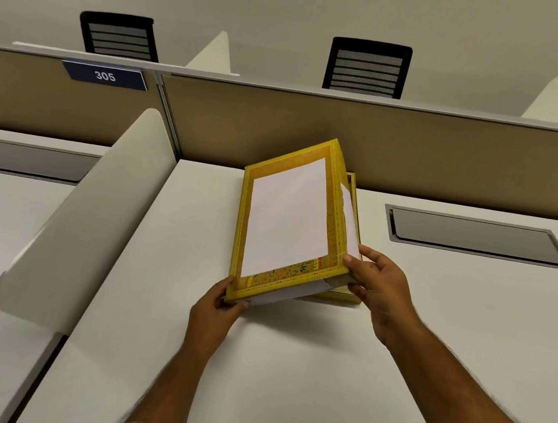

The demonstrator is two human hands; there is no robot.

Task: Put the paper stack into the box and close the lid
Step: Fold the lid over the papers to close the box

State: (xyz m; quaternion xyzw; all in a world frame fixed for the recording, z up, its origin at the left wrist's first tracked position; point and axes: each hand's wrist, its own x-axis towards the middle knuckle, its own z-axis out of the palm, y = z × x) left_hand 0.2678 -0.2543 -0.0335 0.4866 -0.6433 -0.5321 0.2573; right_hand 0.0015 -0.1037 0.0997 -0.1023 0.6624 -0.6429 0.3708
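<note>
A yellow patterned box lid [334, 213] with a white rectangle in its middle is tilted over the box base [342, 295] on the white desk. Only the base's right rim and near-right corner show beneath it. The white paper stack [291, 293] shows as an edge under the lid's near side, and a sheet shows at the lid's right side. My left hand [215, 315] grips the lid's near-left corner. My right hand [377, 290] holds the near-right corner, thumb on top.
The white desk [288, 367] has a grey cable hatch [474, 237] at the right. A curved white divider [88, 212] stands at the left. A tan partition [415, 150] with a "305" sign closes the back. Two black chairs stand behind it.
</note>
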